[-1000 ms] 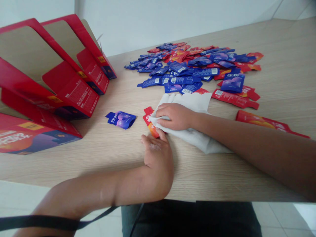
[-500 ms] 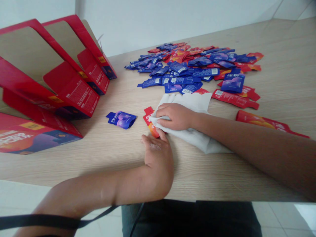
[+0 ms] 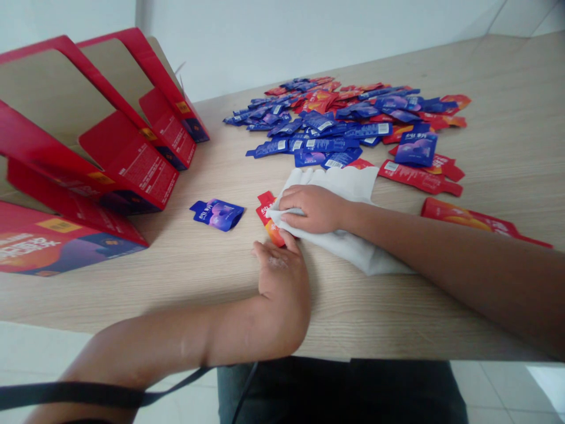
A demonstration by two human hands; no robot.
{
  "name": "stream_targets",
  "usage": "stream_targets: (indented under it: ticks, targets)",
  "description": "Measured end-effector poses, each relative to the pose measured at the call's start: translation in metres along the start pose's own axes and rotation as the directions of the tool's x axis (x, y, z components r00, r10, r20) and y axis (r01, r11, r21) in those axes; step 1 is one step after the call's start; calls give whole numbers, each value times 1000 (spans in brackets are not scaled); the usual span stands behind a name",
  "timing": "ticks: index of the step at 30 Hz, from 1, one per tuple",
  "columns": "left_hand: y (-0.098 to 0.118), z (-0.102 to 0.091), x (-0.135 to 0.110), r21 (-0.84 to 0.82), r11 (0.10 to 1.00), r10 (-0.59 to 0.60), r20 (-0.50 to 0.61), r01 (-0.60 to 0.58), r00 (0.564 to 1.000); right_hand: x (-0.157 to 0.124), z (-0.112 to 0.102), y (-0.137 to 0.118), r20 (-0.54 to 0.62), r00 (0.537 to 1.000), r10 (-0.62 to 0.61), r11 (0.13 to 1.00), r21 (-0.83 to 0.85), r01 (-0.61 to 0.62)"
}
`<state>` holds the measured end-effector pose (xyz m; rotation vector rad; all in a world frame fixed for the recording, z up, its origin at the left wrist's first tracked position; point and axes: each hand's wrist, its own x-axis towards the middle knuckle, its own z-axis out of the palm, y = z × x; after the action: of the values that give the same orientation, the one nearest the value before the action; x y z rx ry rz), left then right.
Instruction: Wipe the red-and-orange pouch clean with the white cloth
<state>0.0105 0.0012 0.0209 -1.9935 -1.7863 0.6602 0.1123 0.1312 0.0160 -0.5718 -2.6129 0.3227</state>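
Observation:
A white cloth (image 3: 353, 244) is bunched under my right hand (image 3: 315, 207), whose closed fingers grip its left part. The cloth lies over part of a red-orange pouch (image 3: 266, 206) flat on the table. At that pouch's lower end is my left hand (image 3: 285, 277), bent at the wrist, with the visible fingers apart and one fingertip against the pouch edge. Its other fingers are hidden. To the left, apart from both hands, rests a single blue pouch (image 3: 218, 214). Beneath my right forearm lies another red pouch (image 3: 477, 219), partly covered by the arm.
A heap of blue and red pouches (image 3: 331, 126) spreads across the back of the table (image 3: 507, 118). Several open red cartons (image 3: 145, 171) stand at the left. A white wall (image 3: 309, 35) rises behind, and a black strap (image 3: 88, 396) crosses near my left forearm.

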Motion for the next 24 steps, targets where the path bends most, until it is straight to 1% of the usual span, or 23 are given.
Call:
stream_targets:
  ticks: [5, 10, 16, 24]
  targets:
    - [0, -1, 1, -25, 1000, -5, -12, 4, 1000, 0, 1, 1, -1, 1000, 5, 1000, 7, -5]
    - [0, -2, 1, -7, 1000, -3, -25, 3, 1000, 0, -1, 0, 2, 1000, 5, 1000, 18, -5]
    - [0, -1, 0, -85, 996, -21, -34, 19, 999, 0, -1, 0, 4, 1000, -3, 1000, 10, 3]
    - [0, -1, 0, -53, 999, -13, -17, 12, 1000, 0, -1, -1, 6, 1000, -1, 1000, 17, 1]
